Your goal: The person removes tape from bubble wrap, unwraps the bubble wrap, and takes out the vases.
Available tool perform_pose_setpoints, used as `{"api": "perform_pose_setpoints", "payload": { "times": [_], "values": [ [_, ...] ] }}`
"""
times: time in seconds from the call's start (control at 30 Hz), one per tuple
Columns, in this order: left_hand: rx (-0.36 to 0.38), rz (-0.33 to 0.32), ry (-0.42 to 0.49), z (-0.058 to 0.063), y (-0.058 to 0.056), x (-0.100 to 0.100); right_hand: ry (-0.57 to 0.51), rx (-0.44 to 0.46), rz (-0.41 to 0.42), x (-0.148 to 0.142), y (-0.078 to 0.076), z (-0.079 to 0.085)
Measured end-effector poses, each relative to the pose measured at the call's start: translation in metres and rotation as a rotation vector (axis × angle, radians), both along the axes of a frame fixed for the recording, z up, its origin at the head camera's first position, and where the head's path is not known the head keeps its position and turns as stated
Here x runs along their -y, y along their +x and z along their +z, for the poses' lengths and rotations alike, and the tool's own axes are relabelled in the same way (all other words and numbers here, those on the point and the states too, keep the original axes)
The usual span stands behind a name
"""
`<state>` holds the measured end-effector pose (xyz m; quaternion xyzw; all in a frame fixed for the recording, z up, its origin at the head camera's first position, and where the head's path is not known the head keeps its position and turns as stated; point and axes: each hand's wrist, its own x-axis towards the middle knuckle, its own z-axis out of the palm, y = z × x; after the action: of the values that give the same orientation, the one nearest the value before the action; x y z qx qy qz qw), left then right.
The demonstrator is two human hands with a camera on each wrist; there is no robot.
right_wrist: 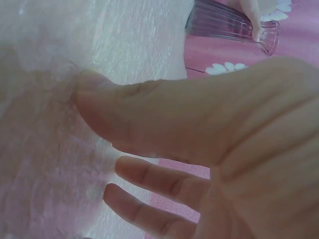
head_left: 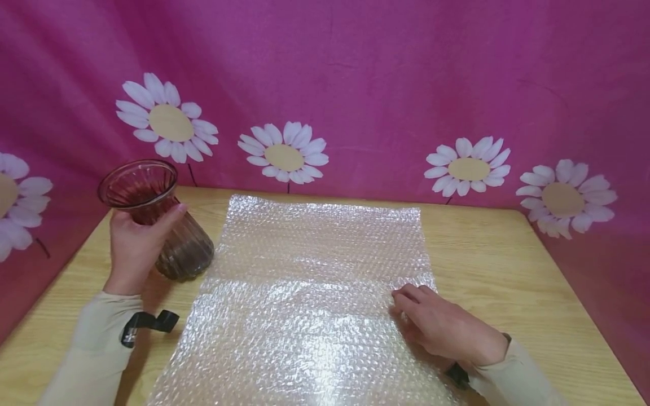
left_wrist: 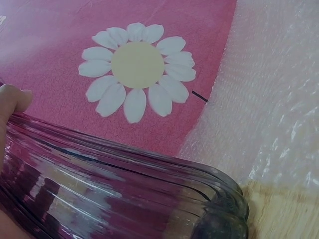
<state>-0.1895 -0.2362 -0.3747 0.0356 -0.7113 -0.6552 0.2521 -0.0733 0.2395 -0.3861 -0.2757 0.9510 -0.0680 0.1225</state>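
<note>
A ribbed, tinted glass vase (head_left: 185, 248) leans at the left of the table, its wide mouth tipped up toward the left. My left hand (head_left: 134, 242) grips it below the flared rim, thumb across the near side. The left wrist view shows the vase's ribbed body (left_wrist: 124, 184) close up. Across the middle of the table lies a sheet of clear bubble wrap (head_left: 315, 259), flat with a crease across it. At its right edge, my right hand (head_left: 447, 324) rests with loosely bent fingers. In the right wrist view the thumb (right_wrist: 149, 119) touches the wrap; the index finger is hidden.
The light wooden table (head_left: 487, 259) shows on both sides of the wrap. A pink cloth (head_left: 365, 84) printed with white daisies stands behind and along the sides. Black straps (head_left: 149, 322) sit around both sleeves, the left one with a loose end.
</note>
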Motion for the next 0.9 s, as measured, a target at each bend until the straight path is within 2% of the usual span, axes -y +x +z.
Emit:
{"api": "perform_pose_setpoints", "payload": {
  "times": [0.2,0.33,0.5,0.67,0.8,0.9],
  "values": [
    [0.0,-0.012,0.008,0.0,0.001,0.0,0.009,0.004,-0.008,0.0,0.002,-0.001],
    [0.014,-0.015,0.03,-0.002,0.005,0.001,0.005,-0.033,0.024,0.0,0.003,-0.004],
    [0.019,-0.009,0.002,-0.003,0.007,0.002,-0.008,-0.048,0.049,-0.001,0.003,-0.008],
    [0.072,-0.001,-0.046,-0.003,0.008,0.007,-0.004,-0.059,0.062,-0.001,0.003,-0.008],
    [0.164,0.013,-0.14,-0.003,0.012,0.012,0.003,-0.073,0.064,0.0,0.003,-0.008],
    [0.191,0.012,-0.199,-0.003,0.014,0.017,-0.014,-0.085,0.076,0.0,0.001,-0.009]
  ]
}}
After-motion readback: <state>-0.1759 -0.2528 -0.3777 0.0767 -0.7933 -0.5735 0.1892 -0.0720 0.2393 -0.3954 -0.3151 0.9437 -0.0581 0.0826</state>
